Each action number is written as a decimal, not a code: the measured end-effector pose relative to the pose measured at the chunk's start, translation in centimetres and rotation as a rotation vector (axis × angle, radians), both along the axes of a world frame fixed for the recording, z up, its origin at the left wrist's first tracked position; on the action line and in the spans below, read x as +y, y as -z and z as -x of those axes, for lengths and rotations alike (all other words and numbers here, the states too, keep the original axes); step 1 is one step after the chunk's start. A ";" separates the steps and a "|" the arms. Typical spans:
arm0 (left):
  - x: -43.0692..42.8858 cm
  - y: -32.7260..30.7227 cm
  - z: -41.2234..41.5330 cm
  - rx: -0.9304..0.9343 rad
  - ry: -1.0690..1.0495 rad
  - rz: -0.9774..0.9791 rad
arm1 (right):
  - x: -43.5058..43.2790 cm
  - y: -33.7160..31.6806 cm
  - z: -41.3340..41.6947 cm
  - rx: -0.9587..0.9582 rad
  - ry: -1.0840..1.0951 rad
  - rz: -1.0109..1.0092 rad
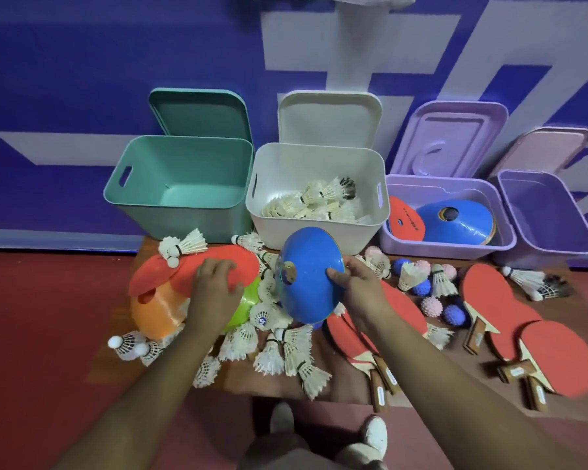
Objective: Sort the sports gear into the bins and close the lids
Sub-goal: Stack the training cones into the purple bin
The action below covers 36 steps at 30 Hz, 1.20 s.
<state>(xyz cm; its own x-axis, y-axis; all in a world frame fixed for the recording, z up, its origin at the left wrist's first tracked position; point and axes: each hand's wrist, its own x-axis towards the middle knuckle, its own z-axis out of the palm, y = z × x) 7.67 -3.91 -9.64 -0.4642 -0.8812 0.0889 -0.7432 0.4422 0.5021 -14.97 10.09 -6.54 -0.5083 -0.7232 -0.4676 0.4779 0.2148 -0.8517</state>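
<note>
My right hand (352, 286) grips the rim of a stack of disc cones with a blue cone (308, 276) on top, tilted up above the low table. My left hand (214, 286) rests with curled fingers on a red paddle (224, 262) that lies over an orange cone (157, 310) and a green cone (243, 305). Several shuttlecocks (269, 354) lie scattered around them. At the back stand open bins: an empty teal bin (143, 205), a white bin (269, 212) with shuttlecocks, a purple bin (404, 245) with cones and a paddle, and another purple bin (584, 245).
Each bin's lid leans on the blue wall behind it. Red paddles (489, 293) with wooden handles and spiky balls (454, 315) in blue and pink lie on the right of the table. My shoes (375, 435) stand on the red floor below.
</note>
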 end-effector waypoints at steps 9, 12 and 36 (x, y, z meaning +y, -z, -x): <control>-4.5 4.1 -3.0 -0.545 0.178 -0.105 | -1.3 0.9 -1.8 0.020 -0.025 -0.047; -5.1 4.0 -3.0 -0.555 0.234 -0.016 | -1.4 1.2 -1.7 0.015 -0.035 -0.053; -3.7 -10.8 4.8 0.238 0.035 0.015 | 0.8 -6.1 6.2 0.136 0.150 0.136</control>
<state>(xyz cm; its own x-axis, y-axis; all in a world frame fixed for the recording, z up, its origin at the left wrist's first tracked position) 2.87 -7.59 1.18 -0.4590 -0.8626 0.2128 -0.5888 0.4747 0.6542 -21.14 10.85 -0.46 -0.6665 -0.6864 -0.2910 0.3749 0.0288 -0.9266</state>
